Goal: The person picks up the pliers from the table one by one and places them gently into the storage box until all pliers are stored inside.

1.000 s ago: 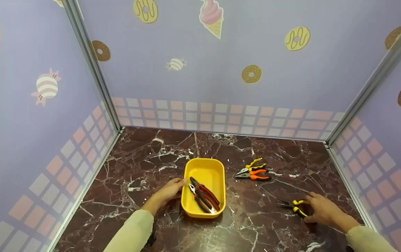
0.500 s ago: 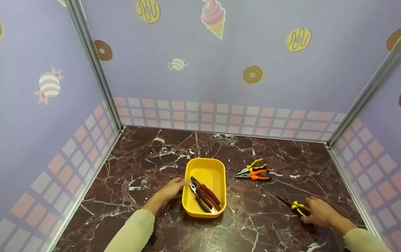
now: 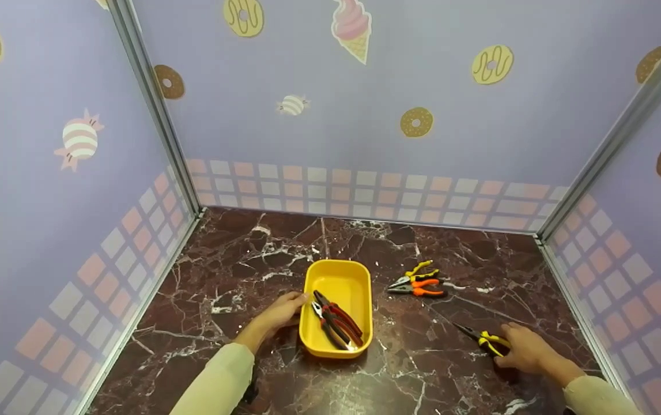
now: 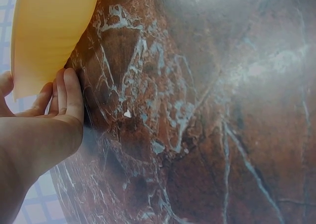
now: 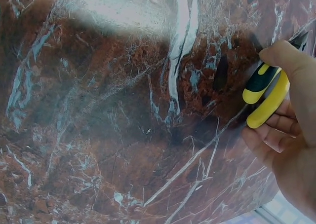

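While the left hand (image 3: 277, 314) pinches the left rim of the yellow box (image 3: 336, 263), about midway between the left and right edges of the surface (image 3: 411, 369), the right hand (image 3: 526, 350) grips yellow-and-black pliers (image 3: 484, 338) by the handles near the right edge.

left wrist view crops the yellow tray (image 4: 54, 31) — the right hand (image 3: 529, 350) partly hides the yellow-and-black pliers (image 3: 483, 338).
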Demonstrator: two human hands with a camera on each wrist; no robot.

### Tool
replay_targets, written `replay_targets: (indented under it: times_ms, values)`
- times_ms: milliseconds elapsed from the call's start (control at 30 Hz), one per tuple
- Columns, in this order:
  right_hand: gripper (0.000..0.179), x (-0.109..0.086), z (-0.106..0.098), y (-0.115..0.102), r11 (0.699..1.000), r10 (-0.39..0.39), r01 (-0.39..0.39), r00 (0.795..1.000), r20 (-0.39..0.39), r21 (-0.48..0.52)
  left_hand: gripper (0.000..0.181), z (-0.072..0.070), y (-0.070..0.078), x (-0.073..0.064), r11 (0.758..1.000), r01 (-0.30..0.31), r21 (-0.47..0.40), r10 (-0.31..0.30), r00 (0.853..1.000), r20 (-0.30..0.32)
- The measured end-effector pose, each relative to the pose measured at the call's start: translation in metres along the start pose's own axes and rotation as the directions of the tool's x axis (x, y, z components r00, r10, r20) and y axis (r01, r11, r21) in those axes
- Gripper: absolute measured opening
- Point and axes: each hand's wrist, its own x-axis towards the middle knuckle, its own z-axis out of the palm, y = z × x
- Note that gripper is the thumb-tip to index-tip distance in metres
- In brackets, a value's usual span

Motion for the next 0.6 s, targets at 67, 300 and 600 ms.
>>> replay_targets:
  times_ms: [67,300,600]
  values:
    - [0.048,0.0008,0.0000,0.0001,1.000,-0.005,0.005,1.000,-0.002,-0.010,0.049,0.0003,0.0002,0.0005,1.000,0.006,-0.002,-0.006,1.000,-0.001]
    - [0.050,0.0032,0.0011,0.0004,1.000,-0.003,0.003,1.000,0.011,-0.024,0.047,0.0015,0.0008,-0.0009,0.999,0.017,-0.029,-0.017,1.000,-0.007]
    - [0.041,0.0028,0.0012,-0.0049,0.999,0.034,-0.035,0.999,0.028,0.036,0.049,-0.0001,0.0011,-0.0013,0.999,0.018,-0.029,-0.018,1.000,-0.002]
